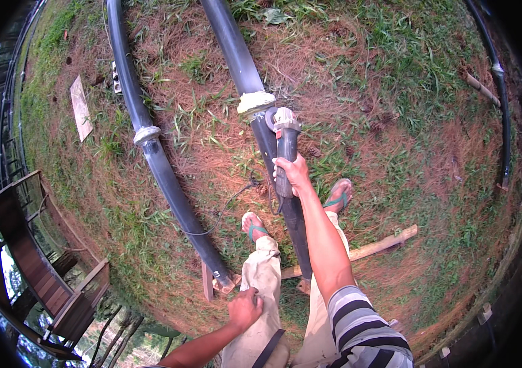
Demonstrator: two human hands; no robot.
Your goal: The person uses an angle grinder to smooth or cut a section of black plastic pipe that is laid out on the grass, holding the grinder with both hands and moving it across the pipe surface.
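Head view: dark, silver-headed grinder [286,142]

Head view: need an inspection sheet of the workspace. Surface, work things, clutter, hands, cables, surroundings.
Surface: uneven grass and brown needles.
Work things: angle grinder, disc at or near the pale collar of the middle black pipe; contact unclear.
Clutter: flat board at left; wooden pole near the feet.
Hands: right hand grips the grinder; left hand appears to rest on the left trouser leg.
Cables: dark cord loops toward the left black pipe.
Surroundings: wooden structure lower left; another dark pipe far right.
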